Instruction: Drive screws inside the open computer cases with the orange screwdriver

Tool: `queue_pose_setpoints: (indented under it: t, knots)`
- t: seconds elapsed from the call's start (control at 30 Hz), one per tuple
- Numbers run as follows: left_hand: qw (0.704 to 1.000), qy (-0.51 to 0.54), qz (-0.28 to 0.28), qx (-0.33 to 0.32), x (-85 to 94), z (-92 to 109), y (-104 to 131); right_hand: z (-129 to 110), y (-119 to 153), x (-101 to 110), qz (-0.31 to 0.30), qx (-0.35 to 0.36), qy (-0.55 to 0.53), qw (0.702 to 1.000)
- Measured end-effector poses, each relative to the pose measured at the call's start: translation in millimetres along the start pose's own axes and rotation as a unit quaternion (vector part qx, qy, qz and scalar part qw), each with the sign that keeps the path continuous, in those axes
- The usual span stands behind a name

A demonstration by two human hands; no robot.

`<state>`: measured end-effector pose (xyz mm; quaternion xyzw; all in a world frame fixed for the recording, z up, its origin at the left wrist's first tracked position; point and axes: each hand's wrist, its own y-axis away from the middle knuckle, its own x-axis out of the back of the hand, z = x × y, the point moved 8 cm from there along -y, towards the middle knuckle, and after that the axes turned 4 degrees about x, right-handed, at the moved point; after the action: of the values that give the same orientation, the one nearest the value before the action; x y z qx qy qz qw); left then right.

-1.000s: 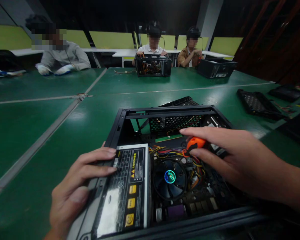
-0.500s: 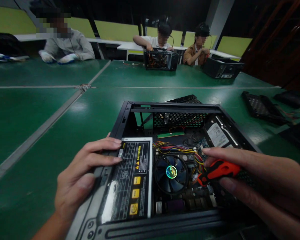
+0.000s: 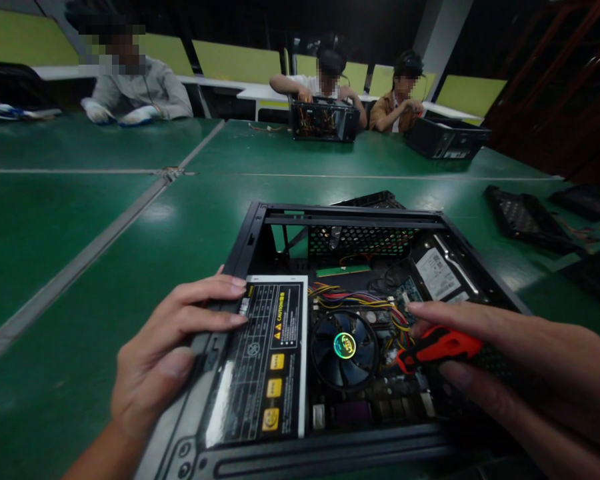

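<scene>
An opened computer case [image 3: 350, 217] lies on the green table in front of me. My left hand [image 3: 165, 353] grips its left edge, fingertips on the labelled power supply [image 3: 260, 360]. In my right hand [image 3: 520, 360] is a red-and-black screwdriver [image 3: 443, 347], held between thumb and fingers over the right part of the motherboard. Its tip is hard to make out near the round black cooling fan [image 3: 344, 348]. Coloured cables [image 3: 355, 297] run above the fan, and a green memory stick [image 3: 343, 271] is seen behind them. A hard drive [image 3: 437, 273] with a white label sits at the right.
A dark panel [image 3: 373, 198] rests behind the case. Other black parts [image 3: 527, 217] and loose cables lie at the right. Across the table [image 3: 105, 233] several people sit, two with computer cases [image 3: 325, 121]; a person at the left wears white gloves [image 3: 137, 117].
The view has shifted very slightly. Both hands, the screwdriver and the computer case keep practically the same places relative to each other.
</scene>
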<state>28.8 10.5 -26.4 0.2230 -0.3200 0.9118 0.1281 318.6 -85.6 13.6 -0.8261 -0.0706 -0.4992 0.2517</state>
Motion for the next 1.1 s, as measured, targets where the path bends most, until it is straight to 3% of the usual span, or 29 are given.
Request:
queue_pose_setpoints:
  t: [0.33,0.47,0.57,0.93,1.1]
  knots:
    - [0.999,0.022,-0.027,-0.012,-2.0,0.5,1.5,2.5,-1.6,-9.1,-0.042,0.03,-0.002,0.999]
    - [0.999,0.018,-0.029,-0.012,-2.7,0.5,1.4,0.8,1.2,-0.4,0.017,0.01,0.006,1.0]
    - [0.999,0.019,-0.03,-0.013,-2.3,0.5,1.2,-2.9,1.9,0.9,0.028,0.012,0.0,1.0]
    - [1.0,0.029,-0.006,0.011,-0.2,-1.9,1.8,-21.2,-17.9,-1.8,0.001,0.099,-0.025,0.995]
    - [0.999,0.037,-0.01,0.001,-0.8,-0.5,1.6,-15.3,-20.4,-2.4,-0.034,0.059,-0.02,0.997]
